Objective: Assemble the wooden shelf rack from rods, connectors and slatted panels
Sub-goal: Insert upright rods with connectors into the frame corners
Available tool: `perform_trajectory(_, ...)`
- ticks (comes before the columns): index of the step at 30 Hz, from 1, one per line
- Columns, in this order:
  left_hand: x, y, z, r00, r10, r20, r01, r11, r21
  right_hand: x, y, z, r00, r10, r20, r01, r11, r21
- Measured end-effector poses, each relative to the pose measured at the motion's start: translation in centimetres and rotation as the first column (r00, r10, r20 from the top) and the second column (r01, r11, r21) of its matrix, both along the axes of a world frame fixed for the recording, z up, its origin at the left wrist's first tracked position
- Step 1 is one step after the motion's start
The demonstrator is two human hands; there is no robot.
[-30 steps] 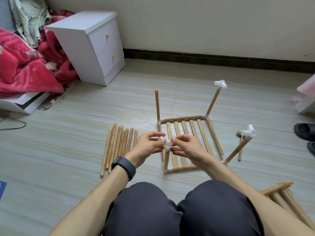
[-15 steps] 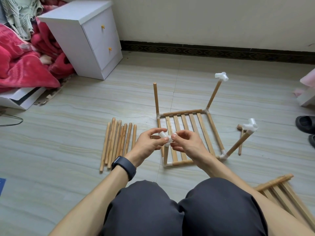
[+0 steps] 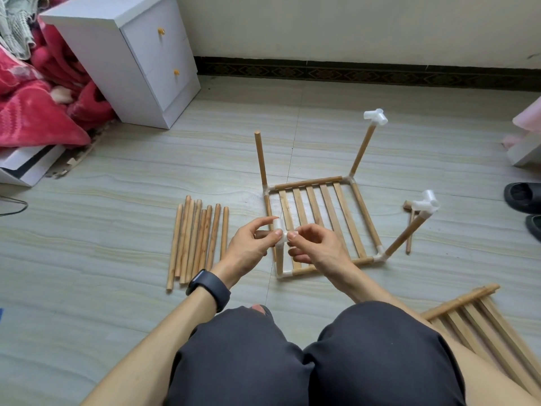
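Note:
A slatted panel frame [image 3: 314, 206] lies on the floor with an upright rod at each corner. The far right rod [image 3: 362, 148] and near right rod [image 3: 405, 238] carry white connectors; the far left rod [image 3: 260, 158] is bare on top. My left hand [image 3: 251, 247] and my right hand [image 3: 314, 249] pinch a white connector [image 3: 281, 234] on top of the near left rod [image 3: 279, 259]. Several loose rods [image 3: 199, 240] lie to the left. A second slatted panel [image 3: 480, 320] lies by my right leg.
A white bedside cabinet [image 3: 131, 57] and red blankets [image 3: 32, 109] stand at the back left. Dark slippers [image 3: 524, 197] sit at the right edge. A short rod piece [image 3: 409, 230] lies behind the near right upright. My knees fill the bottom of the view.
The camera tilted down a little, so the scene shifted up. Both hands stay on the connector at the near left rod, with fingers slightly re-gripped.

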State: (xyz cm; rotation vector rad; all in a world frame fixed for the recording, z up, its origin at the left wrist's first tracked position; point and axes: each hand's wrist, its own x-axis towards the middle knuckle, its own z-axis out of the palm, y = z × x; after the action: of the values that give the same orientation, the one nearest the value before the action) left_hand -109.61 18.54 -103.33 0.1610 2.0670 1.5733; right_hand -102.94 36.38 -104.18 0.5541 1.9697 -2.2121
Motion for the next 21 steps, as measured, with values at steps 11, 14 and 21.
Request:
perform_trajectory(11,-0.3,0.3,-0.4,0.999,0.048,-0.024,-0.049,0.998,-0.043,-1.6,-1.3,-4.5,0.945,0.311,0.101,-0.312,0.768,0.559)
perform_trajectory(14,-0.3,-0.2,-0.5,0.999,0.036,-0.015,-0.037,0.998,-0.048,-2.1,-1.7,-4.7,0.917,0.372,0.142,-0.347,0.572,0.743)
perform_trajectory(21,0.1,1.7,0.2,0.998,-0.060,0.003,0.060,0.997,-0.045,-1.2,-2.9,-5.2,0.974,0.226,0.012,-0.159,0.645,0.748)
